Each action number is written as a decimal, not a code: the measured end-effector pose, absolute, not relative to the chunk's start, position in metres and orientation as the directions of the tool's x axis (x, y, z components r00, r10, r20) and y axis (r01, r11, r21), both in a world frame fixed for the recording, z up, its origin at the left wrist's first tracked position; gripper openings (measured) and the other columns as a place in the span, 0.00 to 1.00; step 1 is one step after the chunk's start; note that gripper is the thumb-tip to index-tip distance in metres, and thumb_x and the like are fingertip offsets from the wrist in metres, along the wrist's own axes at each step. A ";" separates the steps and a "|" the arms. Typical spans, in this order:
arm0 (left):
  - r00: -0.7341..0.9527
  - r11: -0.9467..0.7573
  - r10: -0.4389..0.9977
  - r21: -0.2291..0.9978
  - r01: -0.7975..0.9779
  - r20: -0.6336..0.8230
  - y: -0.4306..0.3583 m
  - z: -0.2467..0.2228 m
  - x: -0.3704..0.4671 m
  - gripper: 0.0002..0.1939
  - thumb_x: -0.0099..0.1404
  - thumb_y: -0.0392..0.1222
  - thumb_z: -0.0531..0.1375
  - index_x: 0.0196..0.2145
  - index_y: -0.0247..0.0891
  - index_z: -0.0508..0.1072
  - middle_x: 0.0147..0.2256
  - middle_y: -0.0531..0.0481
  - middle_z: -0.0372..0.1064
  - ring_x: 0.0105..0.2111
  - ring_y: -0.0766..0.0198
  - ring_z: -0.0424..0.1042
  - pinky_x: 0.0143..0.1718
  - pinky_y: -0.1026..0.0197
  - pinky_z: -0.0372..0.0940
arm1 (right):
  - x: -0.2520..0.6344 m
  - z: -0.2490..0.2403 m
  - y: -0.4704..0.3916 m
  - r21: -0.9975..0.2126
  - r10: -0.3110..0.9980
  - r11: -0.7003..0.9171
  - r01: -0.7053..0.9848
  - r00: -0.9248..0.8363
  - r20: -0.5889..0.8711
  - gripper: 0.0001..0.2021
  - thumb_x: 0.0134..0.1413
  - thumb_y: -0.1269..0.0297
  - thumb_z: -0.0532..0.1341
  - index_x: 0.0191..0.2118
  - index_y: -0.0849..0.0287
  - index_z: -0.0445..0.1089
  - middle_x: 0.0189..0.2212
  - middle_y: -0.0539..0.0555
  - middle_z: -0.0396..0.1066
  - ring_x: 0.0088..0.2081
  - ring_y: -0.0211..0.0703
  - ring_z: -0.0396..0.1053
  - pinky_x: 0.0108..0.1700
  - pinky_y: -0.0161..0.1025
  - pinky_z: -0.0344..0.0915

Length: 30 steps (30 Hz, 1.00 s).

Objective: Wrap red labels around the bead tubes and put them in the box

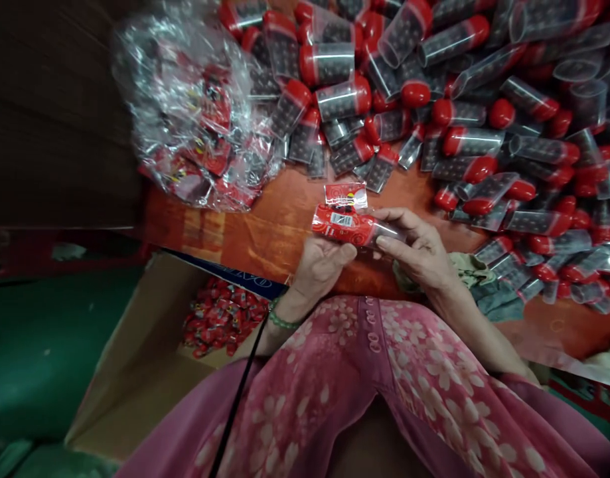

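Note:
Both hands hold one clear plastic tube [390, 230] level above the orange table, its left part covered by a red printed wrapper with a white barcode [341, 219]. My left hand [322, 265] grips the wrapped part from below, thumb along the near side. At the clear end, my right hand [417, 245] pinches the tube between thumb and fingers. Just beyond it lies a flat red printed piece [345, 195] with a yellow and black figure. Whether the wrapper is fully around the tube, I cannot tell.
A large pile of red-capped clear tubes [342, 98] covers the back and right of the orange table [210, 229]. A crinkled clear bag [200, 126] of red printed pieces lies back left. Below left, a cardboard box [130, 352] contains many red wrapped items [225, 315]. Cloth [471, 269] lies right.

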<state>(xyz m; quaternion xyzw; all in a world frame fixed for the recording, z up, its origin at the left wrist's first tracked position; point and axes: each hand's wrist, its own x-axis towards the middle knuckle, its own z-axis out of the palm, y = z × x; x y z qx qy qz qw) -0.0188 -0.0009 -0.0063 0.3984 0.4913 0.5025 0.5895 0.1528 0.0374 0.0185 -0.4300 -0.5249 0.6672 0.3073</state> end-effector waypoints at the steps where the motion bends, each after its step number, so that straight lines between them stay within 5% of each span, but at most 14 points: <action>1: -0.013 0.219 0.973 0.933 -0.286 -0.232 0.000 -0.006 -0.015 0.28 0.58 0.70 0.62 0.33 0.39 0.76 0.32 0.47 0.78 0.33 0.60 0.78 0.39 0.55 0.75 | 0.150 0.017 0.036 -0.967 0.860 -0.252 0.042 -0.449 -0.243 0.20 0.58 0.50 0.66 0.51 0.52 0.67 0.45 0.52 0.74 0.32 0.37 0.72 0.36 0.37 0.75; 6: -0.080 0.344 0.879 0.742 -0.576 -0.469 0.003 -0.003 -0.006 0.22 0.49 0.57 0.73 0.30 0.37 0.77 0.31 0.49 0.79 0.35 0.61 0.79 0.43 0.56 0.74 | 0.141 0.014 0.029 -0.986 0.902 -0.108 0.127 -0.405 -0.151 0.18 0.62 0.54 0.63 0.55 0.52 0.65 0.48 0.55 0.72 0.42 0.43 0.74 0.42 0.40 0.76; 13: -0.193 0.304 0.883 0.834 -0.460 -0.428 0.007 -0.011 -0.010 0.26 0.49 0.64 0.71 0.30 0.38 0.77 0.32 0.51 0.79 0.33 0.64 0.77 0.42 0.59 0.74 | 0.133 0.011 0.032 -0.868 0.907 0.336 0.365 -0.373 0.194 0.18 0.63 0.56 0.61 0.56 0.52 0.67 0.52 0.61 0.72 0.55 0.54 0.69 0.59 0.56 0.67; 18: -0.221 0.250 0.887 0.825 -0.506 -0.404 0.011 -0.011 -0.012 0.25 0.48 0.64 0.72 0.24 0.38 0.74 0.24 0.56 0.74 0.25 0.70 0.72 0.33 0.65 0.71 | 0.130 0.008 0.037 -0.899 0.908 0.308 0.310 -0.378 0.181 0.20 0.64 0.55 0.61 0.58 0.52 0.64 0.54 0.59 0.71 0.57 0.53 0.68 0.61 0.55 0.66; 21: -0.226 0.240 0.865 0.764 -0.599 -0.449 0.015 -0.005 -0.009 0.20 0.48 0.58 0.74 0.26 0.39 0.77 0.27 0.56 0.76 0.28 0.70 0.74 0.35 0.67 0.71 | 0.130 0.001 0.037 -0.904 0.903 0.329 0.274 -0.371 0.216 0.23 0.62 0.55 0.64 0.60 0.52 0.62 0.54 0.59 0.70 0.56 0.51 0.68 0.59 0.53 0.67; 27: -0.112 0.287 0.886 0.721 -0.631 -0.450 0.020 0.003 -0.001 0.19 0.53 0.56 0.72 0.35 0.39 0.82 0.38 0.47 0.81 0.44 0.56 0.79 0.48 0.57 0.73 | 0.134 -0.007 0.033 -0.971 0.964 -0.004 0.240 -0.257 -0.067 0.21 0.57 0.45 0.65 0.47 0.54 0.65 0.37 0.50 0.73 0.34 0.41 0.72 0.37 0.39 0.73; 30: -0.070 0.333 0.891 0.751 -0.570 -0.449 0.019 0.001 0.001 0.20 0.55 0.57 0.70 0.37 0.38 0.82 0.41 0.45 0.81 0.47 0.54 0.78 0.50 0.56 0.72 | 0.135 0.000 0.033 -0.957 0.966 0.020 0.291 -0.251 -0.056 0.15 0.59 0.48 0.64 0.39 0.55 0.67 0.30 0.47 0.71 0.27 0.37 0.68 0.31 0.35 0.68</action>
